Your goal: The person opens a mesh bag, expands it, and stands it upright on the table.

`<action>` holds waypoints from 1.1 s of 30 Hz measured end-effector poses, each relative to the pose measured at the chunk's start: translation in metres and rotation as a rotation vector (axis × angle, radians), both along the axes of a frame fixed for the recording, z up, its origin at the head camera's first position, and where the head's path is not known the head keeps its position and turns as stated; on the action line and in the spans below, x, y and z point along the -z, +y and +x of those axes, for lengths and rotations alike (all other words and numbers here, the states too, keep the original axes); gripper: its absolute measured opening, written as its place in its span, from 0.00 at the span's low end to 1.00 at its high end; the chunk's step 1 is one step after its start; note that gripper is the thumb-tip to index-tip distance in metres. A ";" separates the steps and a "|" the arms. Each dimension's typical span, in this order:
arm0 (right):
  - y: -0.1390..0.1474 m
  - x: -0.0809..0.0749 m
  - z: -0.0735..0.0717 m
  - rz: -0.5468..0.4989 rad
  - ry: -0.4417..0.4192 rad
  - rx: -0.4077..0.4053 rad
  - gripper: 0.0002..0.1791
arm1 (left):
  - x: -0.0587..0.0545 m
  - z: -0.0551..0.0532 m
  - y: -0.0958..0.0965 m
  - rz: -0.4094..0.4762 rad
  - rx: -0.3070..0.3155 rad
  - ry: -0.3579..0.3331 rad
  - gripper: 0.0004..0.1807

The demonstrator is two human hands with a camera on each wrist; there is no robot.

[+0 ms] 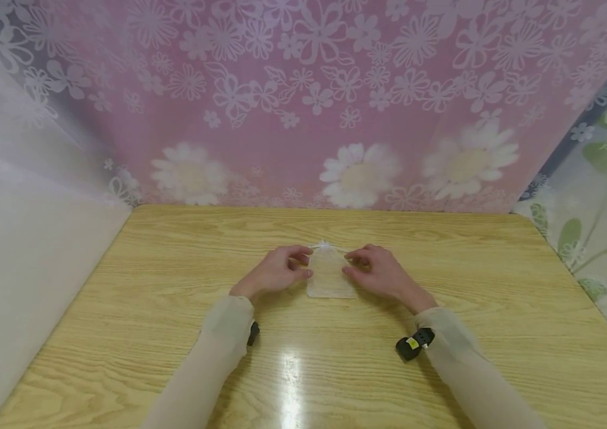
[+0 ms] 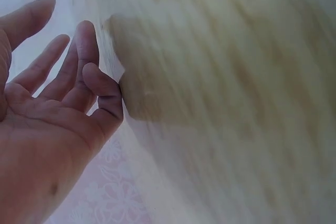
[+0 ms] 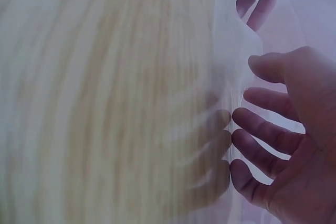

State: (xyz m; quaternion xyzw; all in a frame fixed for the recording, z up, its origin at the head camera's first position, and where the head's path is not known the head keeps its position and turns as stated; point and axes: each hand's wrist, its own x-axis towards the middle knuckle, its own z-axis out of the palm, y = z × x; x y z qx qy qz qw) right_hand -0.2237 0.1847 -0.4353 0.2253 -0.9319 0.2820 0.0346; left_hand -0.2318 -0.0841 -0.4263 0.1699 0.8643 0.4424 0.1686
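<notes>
A small sheer white drawstring pouch (image 1: 330,277) lies flat on the wooden table, its gathered top and thin white strings at the far end. My left hand (image 1: 280,268) is at the pouch's left edge, thumb and fingers apart. At the right edge is my right hand (image 1: 377,270), fingers loosely bent and thumb spread from them. In the left wrist view, the left hand (image 2: 63,103) touches the tabletop with a bent finger. The right wrist view has the right hand (image 3: 294,135) with fingertips on the table beside the whitish pouch (image 3: 239,45). Whether any fingertip touches the strings is unclear.
The wood-grain table (image 1: 148,333) reaches to a pink flowered curtain (image 1: 260,137) at the back. Pale fabric (image 1: 30,196) hangs on the left, and leaf-patterned fabric (image 1: 603,226) on the right. A black wrist device (image 1: 413,344) is strapped near my right sleeve.
</notes>
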 end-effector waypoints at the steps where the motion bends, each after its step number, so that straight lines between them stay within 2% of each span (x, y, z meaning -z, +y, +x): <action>1: -0.001 0.000 0.000 -0.016 -0.003 0.003 0.17 | 0.000 0.000 0.001 0.011 -0.001 0.002 0.26; 5: -0.003 0.000 0.000 -0.072 -0.027 0.015 0.15 | 0.000 0.001 0.003 0.051 -0.001 0.012 0.24; 15: -0.004 -0.003 0.001 -0.231 -0.188 0.099 0.13 | -0.002 0.004 0.009 0.126 -0.035 0.009 0.22; 25: -0.004 -0.012 0.003 -0.465 -0.445 0.161 0.18 | -0.009 0.015 0.012 0.179 -0.054 0.020 0.21; 33: -0.010 -0.023 0.006 -0.565 -0.487 0.191 0.21 | -0.016 0.025 0.010 0.198 -0.043 0.069 0.21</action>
